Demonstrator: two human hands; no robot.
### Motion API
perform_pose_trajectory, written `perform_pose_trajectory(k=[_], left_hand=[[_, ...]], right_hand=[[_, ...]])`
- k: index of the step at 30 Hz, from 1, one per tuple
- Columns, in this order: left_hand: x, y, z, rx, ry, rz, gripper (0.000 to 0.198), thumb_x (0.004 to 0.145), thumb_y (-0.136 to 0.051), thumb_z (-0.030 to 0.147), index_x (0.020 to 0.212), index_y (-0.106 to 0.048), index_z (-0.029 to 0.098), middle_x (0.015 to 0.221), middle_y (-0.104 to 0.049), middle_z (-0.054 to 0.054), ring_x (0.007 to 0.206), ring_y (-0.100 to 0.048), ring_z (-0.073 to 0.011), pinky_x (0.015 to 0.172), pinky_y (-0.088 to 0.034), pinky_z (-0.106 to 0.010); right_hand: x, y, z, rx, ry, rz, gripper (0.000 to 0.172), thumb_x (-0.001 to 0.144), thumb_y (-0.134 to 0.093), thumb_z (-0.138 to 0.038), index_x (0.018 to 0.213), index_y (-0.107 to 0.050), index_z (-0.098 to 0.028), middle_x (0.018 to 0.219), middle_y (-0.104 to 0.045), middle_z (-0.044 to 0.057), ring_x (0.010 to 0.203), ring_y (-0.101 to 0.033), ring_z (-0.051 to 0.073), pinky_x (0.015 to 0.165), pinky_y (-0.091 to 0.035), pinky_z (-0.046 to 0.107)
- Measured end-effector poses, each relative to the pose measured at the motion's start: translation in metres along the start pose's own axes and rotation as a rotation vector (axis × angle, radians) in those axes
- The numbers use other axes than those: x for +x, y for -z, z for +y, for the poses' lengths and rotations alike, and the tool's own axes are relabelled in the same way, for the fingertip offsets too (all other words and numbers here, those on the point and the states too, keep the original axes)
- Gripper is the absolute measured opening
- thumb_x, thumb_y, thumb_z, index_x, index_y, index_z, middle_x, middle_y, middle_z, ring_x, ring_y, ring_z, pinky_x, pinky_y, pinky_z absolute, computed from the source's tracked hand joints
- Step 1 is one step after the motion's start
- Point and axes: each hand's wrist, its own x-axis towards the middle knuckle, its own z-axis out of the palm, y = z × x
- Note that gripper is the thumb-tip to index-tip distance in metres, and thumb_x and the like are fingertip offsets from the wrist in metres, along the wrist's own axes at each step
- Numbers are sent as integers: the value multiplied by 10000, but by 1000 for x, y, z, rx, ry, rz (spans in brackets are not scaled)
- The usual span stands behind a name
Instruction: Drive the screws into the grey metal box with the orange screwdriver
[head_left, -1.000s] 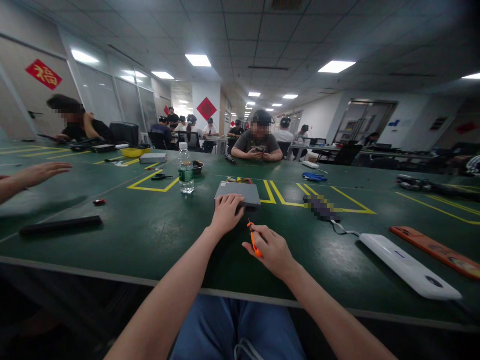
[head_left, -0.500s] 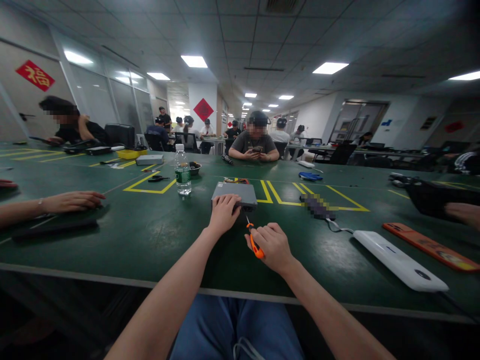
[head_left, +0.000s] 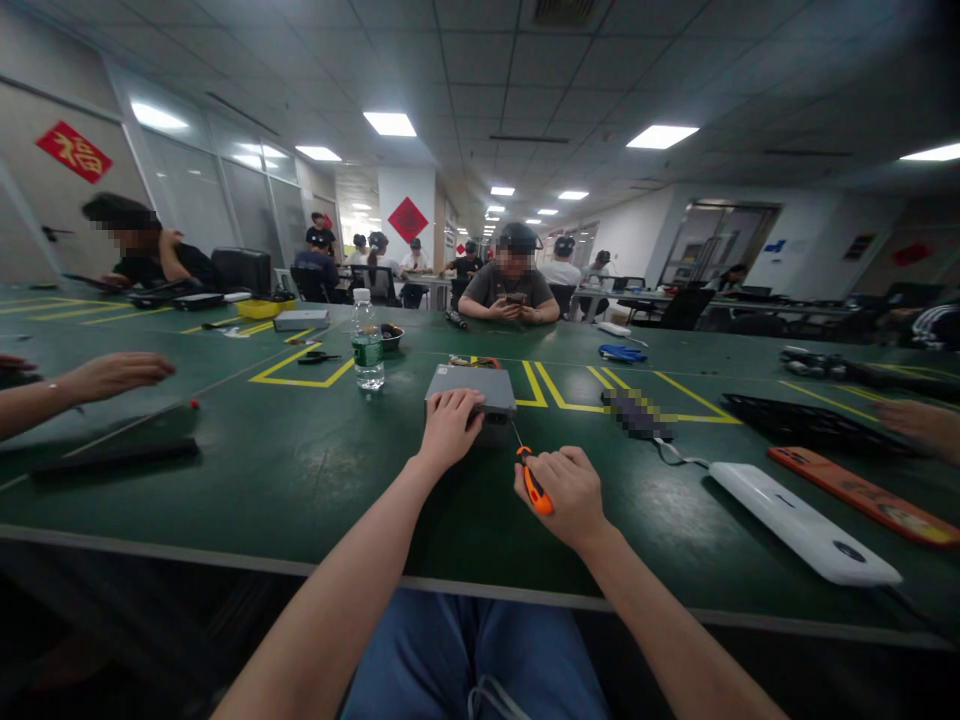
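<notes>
The gray box [head_left: 491, 385] lies beneath the outstretched left hand [head_left: 451, 428], beyond the right hand [head_left: 566, 492], which is clamped around a screwdriver [head_left: 536, 490].

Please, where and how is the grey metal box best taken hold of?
Probably by its left and right sides, one palm each, coming from the near side: the grey metal box lies flat, and wires show at its far edge. The screwdriver points at the box's near right corner; perhaps move that away first.
</notes>
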Motion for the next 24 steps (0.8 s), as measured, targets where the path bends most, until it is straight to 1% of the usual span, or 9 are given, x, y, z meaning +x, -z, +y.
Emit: perform_pose_trajectory(k=[9,12,14,15,17,19,20,22,24], left_hand=[[1,2,1,-11,21,-15,219,833,-479,243,1044,-538,256,1152,-577,-19,1087,-475,-199,932,-284,-377],[1,2,1,-14,27,-19,224,830,-485,245,1046,-541,255,1147,-579,-24,1085,-476,-200,929,-286,-376],[1,1,1,-15,19,-14,229,829,-485,245,1051,-538,256,1145,-580,-25,1084,-476,-201,926,-287,-378],[1,1,1,-16,13,-9,228,830,-482,244,1051,-536,257,1144,-579,-24,1084,-477,-200,925,-288,-379],[0,1,1,-17,6,1,223,832,-479,244,1047,-535,258,1143,-578,-21,1081,-480,-197,925,-289,-379],[0,1,0,-15,10,2,221,832,-480,243,1046,-535,258,1140,-578,-20,1080,-482,-194,927,-289,-377],[0,1,0,-14,14,0,223,830,-483,243,1046,-536,258,1139,-578,-20,1080,-481,-193,928,-289,-376],[0,1,0,-13,15,-6,230,829,-485,245,1054,-534,259,1139,-578,-19,1083,-479,-193,929,-288,-374],[0,1,0,-15,10,-3,232,832,-482,247,1059,-530,263,1142,-577,-15,1087,-477,-193,928,-288,-373]], right_hand=[[0,-1,0,30,-18,-33,148,827,-517,-201,683,-526,-170,585,-508,-17,558,-448,106,672,-346,277],[-2,-3,-1,61,-28,-60,74,834,-504,-192,815,-567,-160,767,-570,47,641,-502,127,666,-377,280],[-4,-5,-2,107,-13,-86,117,842,-473,-160,917,-562,-162,949,-575,91,700,-534,129,656,-407,261],[-5,-6,-2,136,0,-102,141,846,-456,-141,945,-552,-168,999,-569,94,717,-547,124,649,-421,246],[-5,-5,-3,189,21,-132,135,856,-443,-139,941,-537,-184,999,-577,76,738,-567,117,636,-444,220],[-5,-2,-4,226,17,-153,87,864,-464,-213,923,-523,-187,981,-583,80,788,-583,136,640,-469,224],[-5,0,-5,247,5,-159,114,862,-476,-267,927,-515,-182,998,-578,96,830,-587,154,651,-482,238],[-4,5,-5,309,-26,-174,241,857,-462,-346,1002,-489,-155,1068,-556,143,935,-574,199,696,-501,282],[-4,9,-5,346,-11,-190,291,873,-417,-328,1081,-463,-129,1127,-534,169,974,-562,211,735,-500,308]])
